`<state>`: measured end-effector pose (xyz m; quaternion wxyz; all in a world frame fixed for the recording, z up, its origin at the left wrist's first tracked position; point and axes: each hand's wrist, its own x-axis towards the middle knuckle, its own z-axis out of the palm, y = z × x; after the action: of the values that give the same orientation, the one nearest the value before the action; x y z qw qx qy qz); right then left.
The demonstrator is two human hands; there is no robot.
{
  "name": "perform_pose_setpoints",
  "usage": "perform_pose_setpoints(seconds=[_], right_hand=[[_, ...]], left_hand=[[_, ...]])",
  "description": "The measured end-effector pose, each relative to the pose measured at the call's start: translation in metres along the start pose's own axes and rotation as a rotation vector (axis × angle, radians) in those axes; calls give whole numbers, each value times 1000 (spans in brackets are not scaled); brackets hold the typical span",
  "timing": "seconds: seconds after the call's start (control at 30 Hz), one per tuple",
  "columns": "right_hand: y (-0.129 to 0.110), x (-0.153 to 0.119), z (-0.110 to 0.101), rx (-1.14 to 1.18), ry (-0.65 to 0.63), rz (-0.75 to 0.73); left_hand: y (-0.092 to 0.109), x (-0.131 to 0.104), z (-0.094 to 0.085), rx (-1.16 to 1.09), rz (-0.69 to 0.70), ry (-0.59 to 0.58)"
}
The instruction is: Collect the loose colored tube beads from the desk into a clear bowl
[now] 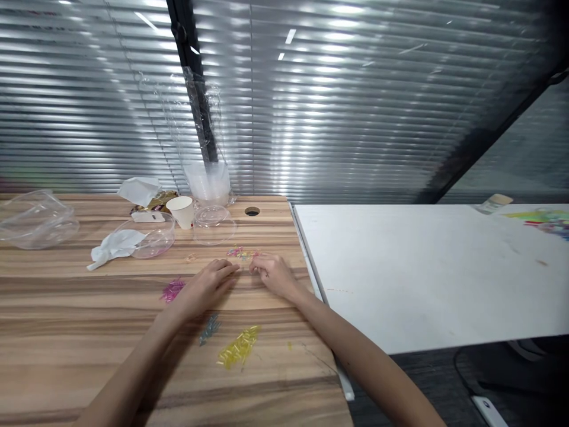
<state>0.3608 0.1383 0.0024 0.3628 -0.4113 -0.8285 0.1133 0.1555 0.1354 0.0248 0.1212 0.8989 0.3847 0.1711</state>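
My left hand is closed on the wooden table, its fingertips drawn together just below a small mixed pile of colourful tube-like pieces. Close by on the other side, my right hand rests with curled fingers at the pile's right edge. Anything between the fingertips of either hand is too small to make out. A pink pile lies to the left of my left hand. Below the hands are a grey-blue pile and a larger yellow pile of similar thin pieces.
At the back stand a paper cup, a clear lid and a plastic tub. Further left are a round clear dish, a crumpled tissue and clear containers. A white table adjoins on the right.
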Motion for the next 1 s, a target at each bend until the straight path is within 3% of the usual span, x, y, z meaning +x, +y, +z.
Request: perform_pose_setpoints(seconds=[0.5, 1.0], right_hand=[[-4, -1, -4, -14, -108, 82], [-10, 0, -9, -155, -211, 84]], left_hand=[[3, 1, 1, 19, 87, -16], [10, 2, -2, 44, 78, -42]])
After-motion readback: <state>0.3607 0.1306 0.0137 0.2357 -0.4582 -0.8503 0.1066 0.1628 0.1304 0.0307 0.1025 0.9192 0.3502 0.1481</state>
